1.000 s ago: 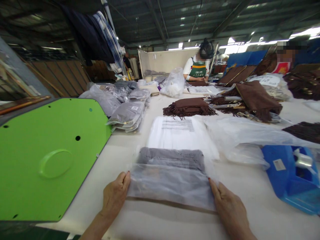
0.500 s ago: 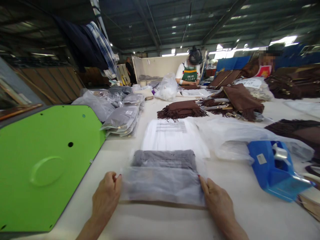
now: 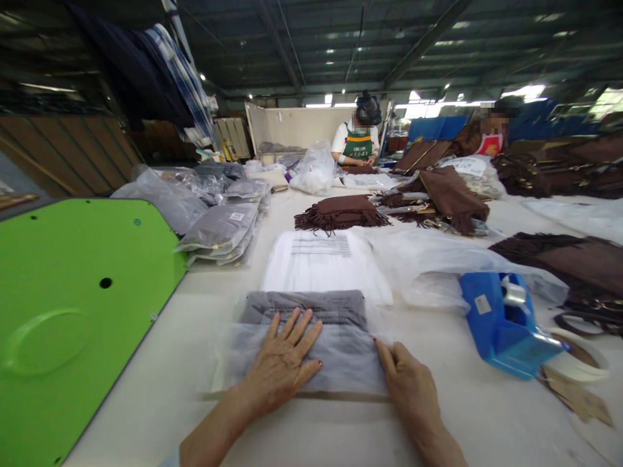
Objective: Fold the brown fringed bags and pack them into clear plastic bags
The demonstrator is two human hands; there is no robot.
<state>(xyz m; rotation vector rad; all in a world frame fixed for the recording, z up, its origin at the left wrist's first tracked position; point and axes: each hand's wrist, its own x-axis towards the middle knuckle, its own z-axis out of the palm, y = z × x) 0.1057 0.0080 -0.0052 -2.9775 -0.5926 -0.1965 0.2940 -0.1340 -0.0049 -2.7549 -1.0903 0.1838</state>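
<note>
A grey folded garment in a clear plastic bag [image 3: 335,308] lies on the white table [image 3: 185,363] right in front of me. My left hand [image 3: 282,363] rests flat on top of the bag, fingers spread apart. My right hand [image 3: 406,386] lies at the bag's right front edge with its fingers together, touching the plastic. Just beyond the bag lies a stack of empty white printed bags [image 3: 321,263].
A green machine panel [image 3: 73,311] fills the left side. Packed grey garments [image 3: 219,230] are stacked at the back left. A blue tape dispenser [image 3: 501,321] stands to the right. Brown fringed pieces [image 3: 341,211] and loose plastic [image 3: 438,259] lie further back. Two people work at the far end.
My left hand has moved from the bag's left edge onto its top and spread flat. My right hand stays at the right edge. The camera view shifted right.
</note>
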